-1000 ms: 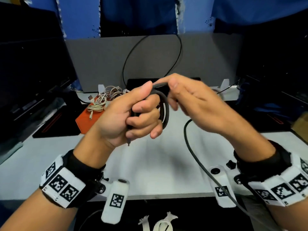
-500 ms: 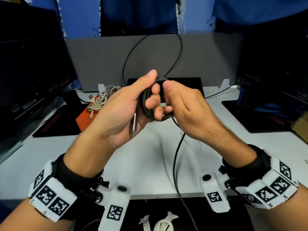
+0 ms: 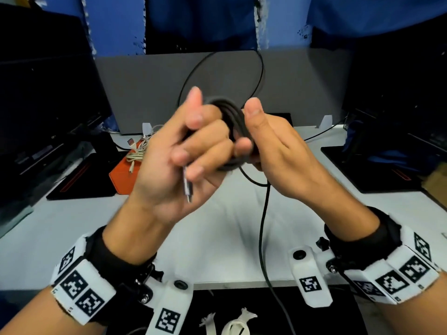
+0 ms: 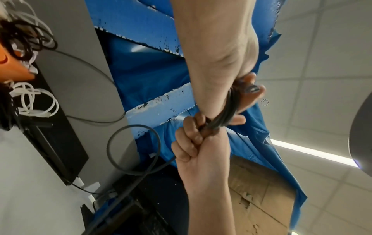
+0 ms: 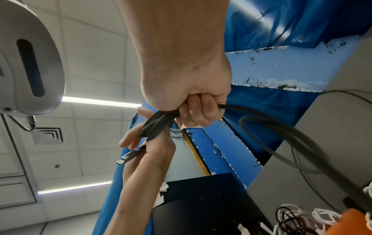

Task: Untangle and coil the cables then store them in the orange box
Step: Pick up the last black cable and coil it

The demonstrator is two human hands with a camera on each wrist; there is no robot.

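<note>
Black cable (image 3: 233, 122) coiled mid-air (tail dangling); orange box (image 3: 122, 176) behind.

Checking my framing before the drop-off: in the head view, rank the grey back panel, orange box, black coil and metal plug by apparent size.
1. grey back panel, largest.
2. orange box and black coil: they look alike; both are partly hidden and the coil is nearer the camera, so I leave them unranked.
3. metal plug, smallest.

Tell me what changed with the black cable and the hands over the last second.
The hands rose and turned; the black cable coil gained a wrap, and its loose tail now hangs straighter. The right hand moved from pinching the strand on top to gripping the coil's side. The left hand holds the coil throughout; the orange box is unmoved.
</note>
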